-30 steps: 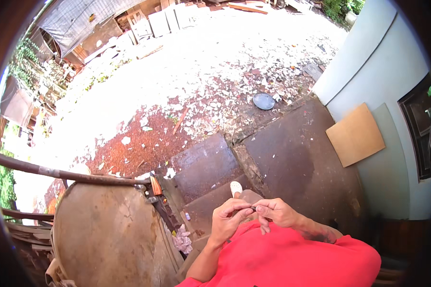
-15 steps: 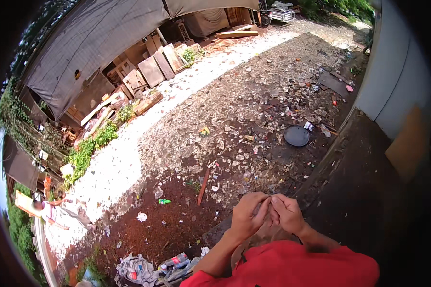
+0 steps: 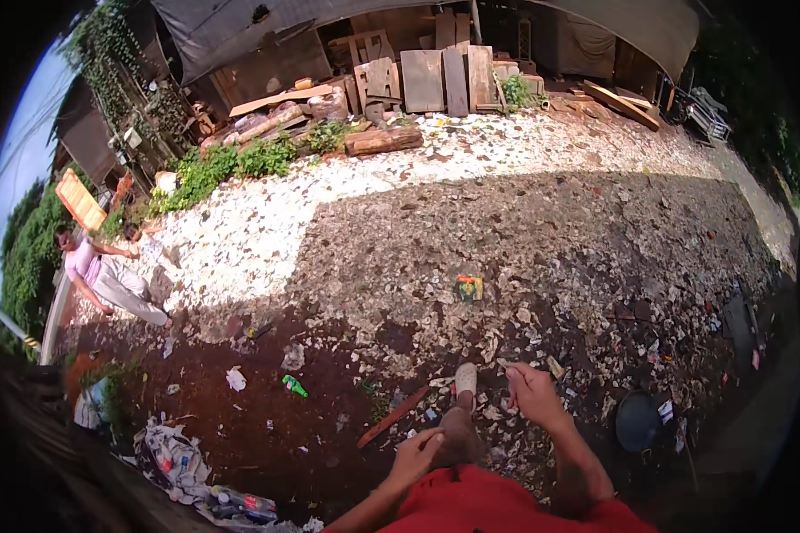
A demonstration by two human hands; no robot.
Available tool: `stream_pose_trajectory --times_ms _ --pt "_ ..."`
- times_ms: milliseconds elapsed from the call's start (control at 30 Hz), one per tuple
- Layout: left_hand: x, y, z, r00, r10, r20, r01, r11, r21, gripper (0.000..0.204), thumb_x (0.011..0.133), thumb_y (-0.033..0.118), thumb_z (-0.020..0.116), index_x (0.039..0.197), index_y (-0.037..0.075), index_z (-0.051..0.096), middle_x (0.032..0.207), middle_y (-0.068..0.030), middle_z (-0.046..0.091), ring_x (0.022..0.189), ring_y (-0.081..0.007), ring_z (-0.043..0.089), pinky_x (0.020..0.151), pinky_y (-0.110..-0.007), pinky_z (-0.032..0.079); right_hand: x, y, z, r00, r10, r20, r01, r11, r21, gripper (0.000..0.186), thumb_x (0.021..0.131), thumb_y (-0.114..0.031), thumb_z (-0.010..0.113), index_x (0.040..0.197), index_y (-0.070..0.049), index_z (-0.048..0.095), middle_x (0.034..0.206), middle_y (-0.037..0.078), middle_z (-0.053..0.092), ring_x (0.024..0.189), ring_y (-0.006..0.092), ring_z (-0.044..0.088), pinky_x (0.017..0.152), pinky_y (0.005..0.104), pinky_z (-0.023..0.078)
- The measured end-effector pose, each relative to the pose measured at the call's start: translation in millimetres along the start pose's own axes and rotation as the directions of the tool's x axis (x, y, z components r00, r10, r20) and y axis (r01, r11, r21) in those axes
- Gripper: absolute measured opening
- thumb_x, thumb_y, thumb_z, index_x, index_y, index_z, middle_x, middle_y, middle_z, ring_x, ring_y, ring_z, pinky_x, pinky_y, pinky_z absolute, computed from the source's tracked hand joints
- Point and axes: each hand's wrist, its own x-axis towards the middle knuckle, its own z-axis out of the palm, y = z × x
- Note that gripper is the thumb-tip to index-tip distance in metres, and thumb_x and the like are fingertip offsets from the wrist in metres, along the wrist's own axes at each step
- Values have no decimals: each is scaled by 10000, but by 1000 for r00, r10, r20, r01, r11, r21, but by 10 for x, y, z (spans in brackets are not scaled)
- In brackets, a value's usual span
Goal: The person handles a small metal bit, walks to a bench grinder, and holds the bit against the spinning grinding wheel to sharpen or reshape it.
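My left hand [image 3: 417,454] is low, beside my bare knee [image 3: 458,435]; its fingers are loosely bent, and nothing shows in them. Farther forward and to the right is my right hand [image 3: 537,396], its thumb and fingers drawn together. A small pale bit [image 3: 506,362] shows at those fingertips, too small to name. Between the two hands, one foot in a light clog-like shoe [image 3: 466,380] stands on the littered ground. The red shirt [image 3: 498,502] covers my upper arms at the lower edge.
Litter-strewn ground holds a reddish wood strip [image 3: 393,417], a green bottle [image 3: 294,385] and a dark round pan [image 3: 637,421]. Crumpled sheeting [image 3: 173,457] and a plastic bottle [image 3: 244,503] are lower left. A person [image 3: 107,271] and a small child [image 3: 149,244] are at left; boards [image 3: 421,80] lean behind.
My hands, together before, are now apart, the left lower and the right farther forward. The view has turned left, and my leg and shoe now show.
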Motion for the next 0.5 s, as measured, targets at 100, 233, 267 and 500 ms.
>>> stream_pose_trajectory --times_ms 100,233,267,500 --pt "1323 -60 -398 937 -329 -117 287 917 -278 283 986 211 563 960 -46 677 785 -41 673 710 -90 614 673 -248 504 1803 396 -916 995 56 -82 -80 947 -312 289 1041 -215 482 1062 43 608 620 21 510 493 109 518 510 292 516" --pt "4494 1113 -54 987 92 -129 -75 989 130 316 964 198 557 1153 -40 645 873 -123 691 810 -160 641 758 -295 506 2984 257 -2022 887 346 -307 -291 933 209 215 1018 -182 518 960 13 589 653 56 563 492 159 554 509 326 537" --pt "5232 1818 147 982 160 -100 -156 987 47 320 973 208 568 1171 -35 639 868 -106 685 814 -145 634 761 -281 500 3161 9 -2134 871 394 -295 -276 887 369 200 1012 -173 527 932 2 580 664 66 579 489 175 562 509 340 545" --pt "9025 5245 1806 513 796 321 -810 573 -124 270 965 189 629 1157 3 660 1021 -103 695 917 -167 663 808 -294 515 4976 -1029 -3555 836 414 -360 -171 820 546 179 984 -139 570 1057 17 619 622 49 565 527 141 565 518 319 527"
